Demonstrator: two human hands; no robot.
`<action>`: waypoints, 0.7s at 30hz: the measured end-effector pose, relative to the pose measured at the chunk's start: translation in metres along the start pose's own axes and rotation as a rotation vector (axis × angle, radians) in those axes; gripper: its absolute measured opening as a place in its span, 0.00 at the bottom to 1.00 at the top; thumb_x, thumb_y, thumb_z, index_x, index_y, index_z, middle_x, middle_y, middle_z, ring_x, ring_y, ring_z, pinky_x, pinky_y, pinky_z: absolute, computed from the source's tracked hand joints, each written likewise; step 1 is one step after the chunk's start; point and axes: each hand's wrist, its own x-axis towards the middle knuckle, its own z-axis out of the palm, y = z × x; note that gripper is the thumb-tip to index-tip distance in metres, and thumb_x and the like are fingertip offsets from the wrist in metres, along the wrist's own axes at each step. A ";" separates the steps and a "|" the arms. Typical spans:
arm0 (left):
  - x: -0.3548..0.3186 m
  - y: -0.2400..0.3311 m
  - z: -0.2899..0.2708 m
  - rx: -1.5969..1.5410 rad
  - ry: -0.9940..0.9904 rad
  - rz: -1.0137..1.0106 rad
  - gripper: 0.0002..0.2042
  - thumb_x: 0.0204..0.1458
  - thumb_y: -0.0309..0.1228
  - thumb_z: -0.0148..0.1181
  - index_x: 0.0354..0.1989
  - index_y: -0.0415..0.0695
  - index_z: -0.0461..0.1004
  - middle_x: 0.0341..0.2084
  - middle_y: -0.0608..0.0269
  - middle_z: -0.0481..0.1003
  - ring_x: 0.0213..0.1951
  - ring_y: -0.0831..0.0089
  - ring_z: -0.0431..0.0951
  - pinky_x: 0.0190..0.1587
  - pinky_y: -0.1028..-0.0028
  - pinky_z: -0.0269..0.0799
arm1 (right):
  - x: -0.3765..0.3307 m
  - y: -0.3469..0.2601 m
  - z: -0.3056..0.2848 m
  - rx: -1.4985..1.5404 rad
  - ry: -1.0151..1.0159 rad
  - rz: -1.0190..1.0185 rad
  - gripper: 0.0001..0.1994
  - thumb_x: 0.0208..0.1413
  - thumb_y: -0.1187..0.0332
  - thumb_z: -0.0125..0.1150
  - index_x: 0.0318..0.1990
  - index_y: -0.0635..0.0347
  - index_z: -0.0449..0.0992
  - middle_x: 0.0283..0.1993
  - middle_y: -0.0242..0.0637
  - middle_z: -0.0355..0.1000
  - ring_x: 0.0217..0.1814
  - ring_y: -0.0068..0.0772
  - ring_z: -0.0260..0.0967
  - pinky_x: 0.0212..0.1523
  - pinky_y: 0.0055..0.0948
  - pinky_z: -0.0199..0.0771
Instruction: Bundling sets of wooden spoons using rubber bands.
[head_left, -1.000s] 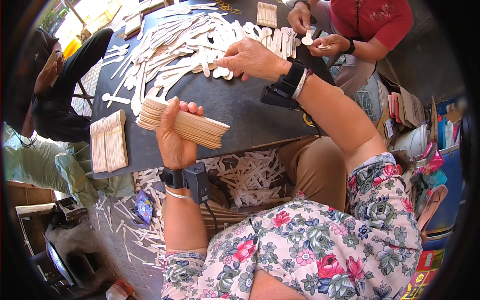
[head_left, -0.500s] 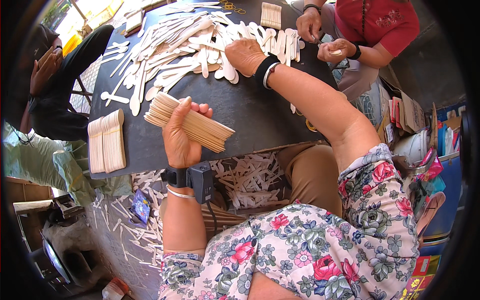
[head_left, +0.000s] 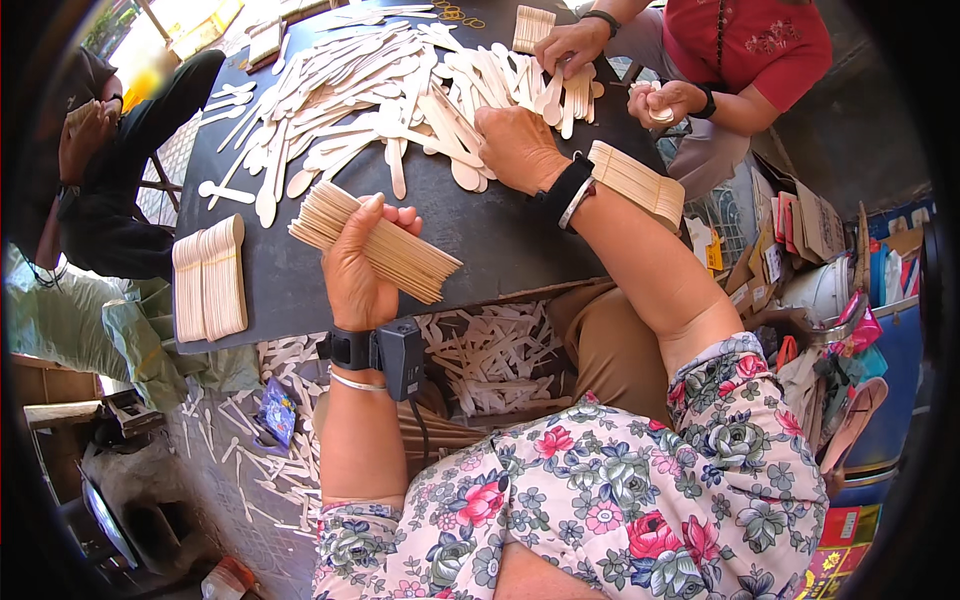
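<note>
My left hand (head_left: 360,262) is closed round a thick bundle of flat wooden spoons (head_left: 415,262) above the table's near edge; the thumb lies on top. My right hand (head_left: 518,148) is at the near side of a large loose pile of wooden spoons (head_left: 350,85), its fingers curled on a wooden spoon (head_left: 452,118); its fingertips are partly hidden. A banded bundle of wooden spoons (head_left: 635,185) lies just beyond my right wrist. Another banded bundle (head_left: 210,280) rests at the table's left corner.
Opposite, a person in red reaches a hand (head_left: 572,45) into the pile; the other hand (head_left: 664,100) holds several spoons. Another person (head_left: 85,130) sits at left. Rubber bands (head_left: 460,14) lie at the table's (head_left: 300,275) far edge. Scattered spoons (head_left: 490,355) lie below.
My right hand has moved right and nearer to me, uncovering the bundle by my wrist. The co-worker's one hand has reached into the pile. My left hand keeps its bundle.
</note>
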 end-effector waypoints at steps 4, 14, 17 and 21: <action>0.001 -0.002 -0.001 -0.006 0.005 -0.001 0.07 0.51 0.28 0.62 0.34 0.39 0.72 0.27 0.61 0.74 0.34 0.66 0.78 0.44 0.63 0.76 | -0.010 0.005 0.000 0.204 0.102 0.043 0.08 0.46 0.73 0.55 0.34 0.64 0.74 0.28 0.50 0.74 0.31 0.50 0.74 0.36 0.40 0.72; 0.004 -0.004 -0.006 -0.061 0.001 -0.056 0.07 0.52 0.27 0.61 0.36 0.39 0.72 0.28 0.59 0.75 0.35 0.64 0.79 0.43 0.63 0.77 | -0.031 0.003 -0.009 1.029 -0.022 0.289 0.11 0.48 0.79 0.57 0.41 0.69 0.76 0.29 0.36 0.74 0.25 0.21 0.72 0.25 0.18 0.74; 0.004 -0.005 -0.003 -0.031 0.011 -0.049 0.07 0.52 0.27 0.60 0.37 0.39 0.72 0.28 0.59 0.75 0.35 0.64 0.79 0.43 0.64 0.77 | -0.030 0.020 0.006 0.803 -0.005 0.293 0.10 0.47 0.79 0.58 0.40 0.69 0.77 0.28 0.35 0.73 0.24 0.20 0.71 0.24 0.18 0.73; 0.005 -0.004 -0.005 -0.026 0.013 -0.048 0.07 0.52 0.26 0.60 0.37 0.39 0.72 0.28 0.59 0.75 0.34 0.64 0.79 0.42 0.64 0.77 | -0.026 0.034 0.015 0.876 0.077 0.303 0.10 0.41 0.77 0.59 0.35 0.64 0.80 0.27 0.36 0.75 0.27 0.23 0.72 0.30 0.21 0.72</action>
